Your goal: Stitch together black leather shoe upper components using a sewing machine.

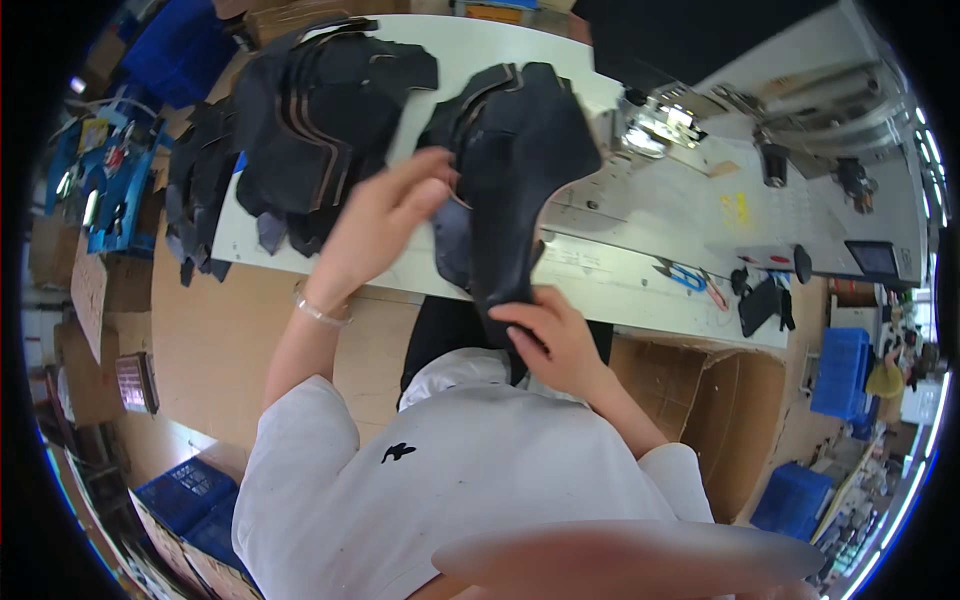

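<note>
My right hand [560, 338] is closed on the narrow lower end of a black shoe upper [525, 165], thumb on top, at the table's near edge. The piece stretches away from me over a small pile of similar black pieces [452, 240]. Slightly blurred, my left hand [385, 215] reaches to the left edge of that pile with fingers stretched and thumb apart; whether its fingertips touch the pile is hard to see. Left of it lies a larger stack of black uppers [320, 125] with pale edges.
A sewing machine [790, 150] stands on the right of the white table [400, 272]. Blue-handled snips [685, 277] and a small black object [762, 305] lie near its front edge. More black pieces [200, 185] hang at the left end. A cardboard box [735, 420] is below right.
</note>
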Tool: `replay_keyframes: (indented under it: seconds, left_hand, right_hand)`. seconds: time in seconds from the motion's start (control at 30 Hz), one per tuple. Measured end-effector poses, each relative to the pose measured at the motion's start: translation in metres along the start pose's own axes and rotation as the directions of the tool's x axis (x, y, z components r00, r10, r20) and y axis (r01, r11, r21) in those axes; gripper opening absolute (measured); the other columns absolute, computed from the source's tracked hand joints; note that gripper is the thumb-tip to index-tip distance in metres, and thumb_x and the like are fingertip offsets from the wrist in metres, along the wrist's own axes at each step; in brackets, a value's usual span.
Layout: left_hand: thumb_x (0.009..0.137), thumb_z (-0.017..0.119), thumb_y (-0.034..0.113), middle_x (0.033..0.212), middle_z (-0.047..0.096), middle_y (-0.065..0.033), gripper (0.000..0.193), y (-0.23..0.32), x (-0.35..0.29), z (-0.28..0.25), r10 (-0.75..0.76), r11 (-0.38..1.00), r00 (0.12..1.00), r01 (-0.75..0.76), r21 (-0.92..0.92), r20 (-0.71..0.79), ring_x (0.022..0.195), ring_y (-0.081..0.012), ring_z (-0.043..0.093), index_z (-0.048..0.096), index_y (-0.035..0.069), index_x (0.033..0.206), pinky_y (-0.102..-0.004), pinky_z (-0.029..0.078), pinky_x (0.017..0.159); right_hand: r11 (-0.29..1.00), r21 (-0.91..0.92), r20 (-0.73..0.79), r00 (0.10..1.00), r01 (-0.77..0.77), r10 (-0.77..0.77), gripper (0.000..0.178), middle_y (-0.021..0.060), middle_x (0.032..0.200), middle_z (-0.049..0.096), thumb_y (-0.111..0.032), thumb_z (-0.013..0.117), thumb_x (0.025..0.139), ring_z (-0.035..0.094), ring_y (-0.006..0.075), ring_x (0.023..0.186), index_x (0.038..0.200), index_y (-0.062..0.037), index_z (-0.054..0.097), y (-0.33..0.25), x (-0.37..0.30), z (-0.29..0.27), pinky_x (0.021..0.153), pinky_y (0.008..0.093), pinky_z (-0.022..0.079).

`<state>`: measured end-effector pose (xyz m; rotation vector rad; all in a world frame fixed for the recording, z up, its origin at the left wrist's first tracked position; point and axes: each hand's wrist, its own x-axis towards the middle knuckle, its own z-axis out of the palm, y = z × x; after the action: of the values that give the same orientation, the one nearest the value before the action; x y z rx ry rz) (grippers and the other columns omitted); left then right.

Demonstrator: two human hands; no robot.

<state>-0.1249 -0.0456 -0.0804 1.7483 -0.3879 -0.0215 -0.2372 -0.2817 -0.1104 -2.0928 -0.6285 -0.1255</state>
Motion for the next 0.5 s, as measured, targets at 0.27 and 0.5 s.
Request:
replay_keyframes:
  seconds: [0.27,0.5]
  left_hand:
    - [0.092,0.062,0.020,0.083,0.064,0.0034,0.017,0.024,0.069,0.091,-0.268,0.859,0.889,0.395,-0.325,0.371,0.073,-0.0009,0.056,0.065,0.003,0.095,-0.0167,0.044,0.064]
    - [0.086,0.068,0.013,0.076,0.066,-0.0007,0.018,0.030,0.087,0.117,-0.196,0.922,0.979,0.205,-0.328,0.062,0.065,-0.0019,0.055,0.067,-0.004,0.091,-0.0173,0.044,0.059]
  right_hand:
    - [0.980,0.081,-0.462,0.864,-0.184,0.200,0.020,0.0061,0.089,0.062,-0.011,0.068,0.082,0.059,0.0145,0.077,0.100,-0.0057,0.060,0.049,-0.002,-0.065,0.070,0.0266,0.047]
    - [0.808,0.585,-0.479,0.778,-0.063,0.407,0.016,-0.0026,0.071,0.054,-0.017,0.060,0.091,0.047,0.0053,0.064,0.083,-0.0044,0.058,0.107,0.097,-0.134,0.058,0.0230,0.038]
